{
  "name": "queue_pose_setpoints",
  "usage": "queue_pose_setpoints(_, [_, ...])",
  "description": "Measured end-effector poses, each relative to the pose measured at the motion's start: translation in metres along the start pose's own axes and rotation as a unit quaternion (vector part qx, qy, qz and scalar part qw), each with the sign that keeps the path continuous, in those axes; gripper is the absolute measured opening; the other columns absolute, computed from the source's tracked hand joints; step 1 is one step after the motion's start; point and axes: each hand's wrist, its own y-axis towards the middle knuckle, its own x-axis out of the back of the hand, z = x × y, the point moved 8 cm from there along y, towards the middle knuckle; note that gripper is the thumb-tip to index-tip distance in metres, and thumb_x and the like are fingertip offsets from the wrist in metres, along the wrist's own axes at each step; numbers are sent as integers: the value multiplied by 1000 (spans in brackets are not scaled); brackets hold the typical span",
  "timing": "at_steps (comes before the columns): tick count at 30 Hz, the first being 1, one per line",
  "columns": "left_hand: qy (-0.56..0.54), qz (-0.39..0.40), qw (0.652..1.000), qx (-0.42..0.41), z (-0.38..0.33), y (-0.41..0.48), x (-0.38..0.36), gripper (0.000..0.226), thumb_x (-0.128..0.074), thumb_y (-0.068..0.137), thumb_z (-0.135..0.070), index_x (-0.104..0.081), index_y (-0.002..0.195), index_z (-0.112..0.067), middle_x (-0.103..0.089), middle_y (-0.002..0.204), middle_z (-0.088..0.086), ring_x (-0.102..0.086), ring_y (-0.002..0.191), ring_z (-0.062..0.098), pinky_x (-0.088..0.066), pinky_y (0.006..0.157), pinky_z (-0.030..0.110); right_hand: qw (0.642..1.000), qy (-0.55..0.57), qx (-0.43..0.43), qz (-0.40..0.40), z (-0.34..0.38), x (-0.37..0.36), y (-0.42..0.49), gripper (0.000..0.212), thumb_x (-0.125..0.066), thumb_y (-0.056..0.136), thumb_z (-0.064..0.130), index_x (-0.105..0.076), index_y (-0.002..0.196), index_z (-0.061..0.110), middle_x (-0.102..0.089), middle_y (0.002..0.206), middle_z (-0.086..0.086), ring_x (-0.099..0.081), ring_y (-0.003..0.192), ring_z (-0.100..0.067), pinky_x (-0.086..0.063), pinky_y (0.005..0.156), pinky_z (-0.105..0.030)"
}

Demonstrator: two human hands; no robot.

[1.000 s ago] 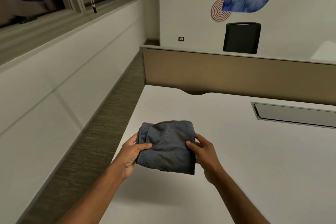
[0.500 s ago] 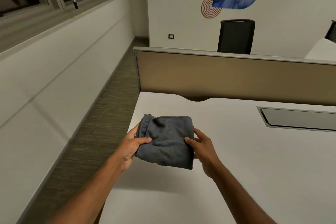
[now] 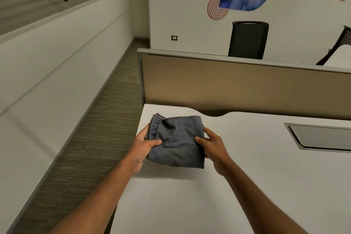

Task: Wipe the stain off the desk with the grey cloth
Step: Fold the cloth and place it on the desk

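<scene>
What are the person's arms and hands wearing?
Nothing that shows. The left hand and the right hand are bare, with no gloves, rings or watch in view. Both forearms are bare down to the picture's bottom edge, so no sleeves can be seen.

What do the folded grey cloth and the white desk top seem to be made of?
Folded grey cloth: likely microfibre or terry, judging by its fuzzy matt nap, soft creases and stitched hem. White desk top: probably laminate or a painted board, smooth with a faint satin sheen and no visible grain; its core is not shown.
</scene>
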Motion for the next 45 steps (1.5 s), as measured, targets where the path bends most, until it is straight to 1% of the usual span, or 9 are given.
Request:
queue_pose_setpoints(10, [37,0,999,-4,7,59,-11,72,-76,84,6,-59,142,-35,-81,96,-12,-75,93,11,-60,69,23,998,-19,-22,-48,-15,6,60,51,-62,99,17,-49,148,26,-69,126,-7,-67,109,-24,-58,86,-40])
queue_pose_setpoints(14, [61,-7,998,8,18,59,-15,64,-75,85,5,-62,139,-27,-76,101,-10,-71,93,10,-57,57,16,995,-52,-53,-70,-33,12,64,50,-64,99,21,-49,147,18,-59,142,-9,-61,121,-31,-53,100,-51])
queue_pose_setpoints(20, [120,-66,990,11,24,53,-13,41,-78,85,1,-66,119,-17,-74,112,7,-71,98,23,-61,76,33,987,-72,-85,-119,-49,21,64,55,-73,93,24,-51,141,10,-57,142,-13,-60,121,-33,-53,103,-50])
queue_pose_setpoints(25, [175,-128,976,-14,17,42,-7,60,-82,83,-7,-57,137,-12,-68,125,6,-66,106,24,-59,90,39,984,-73,-66,-152,-46,27,56,69,-79,88,26,-44,146,14,-52,148,-13,-57,127,-36,-51,106,-53])
queue_pose_setpoints(29, [231,-137,962,-39,12,31,-8,70,-85,81,-18,-52,143,-15,-63,134,10,-62,119,28,-53,93,35,985,-73,-41,-151,-43,25,42,69,-78,88,32,-44,146,16,-59,139,-14,-61,111,-28,-53,102,-48])
queue_pose_setpoints(31, [287,-141,945,-66,9,23,-8,77,-86,81,-24,-48,148,-16,-56,142,11,-55,130,28,-48,98,36,981,-103,-17,-164,-40,25,32,66,-74,91,36,-44,146,17,-60,137,-13,-61,108,-27,-53,99,-47])
queue_pose_setpoints(34, [427,-175,874,-151,-4,4,-10,73,-85,82,-29,-52,145,-17,-56,140,10,-50,133,31,-42,109,50,967,-160,28,-196,-34,25,17,61,-69,94,39,-45,146,18,-55,144,-11,-59,123,-30,-53,102,-50])
queue_pose_setpoints(40, [598,-124,736,-293,-2,-21,-32,54,-96,65,-14,-74,115,-10,-69,120,15,-63,116,38,-48,92,53,953,-231,107,-167,-31,5,-7,53,-64,98,33,-46,146,19,-52,146,-4,-56,126,-24,-51,103,-42])
queue_pose_setpoints(45, [611,-150,717,-301,-5,-30,-26,45,-91,73,-8,-74,114,-4,-69,123,23,-63,123,44,-51,95,59,937,-285,135,-151,-35,3,-29,52,-63,98,32,-48,145,19,-53,144,-3,-53,128,-23,-48,108,-43])
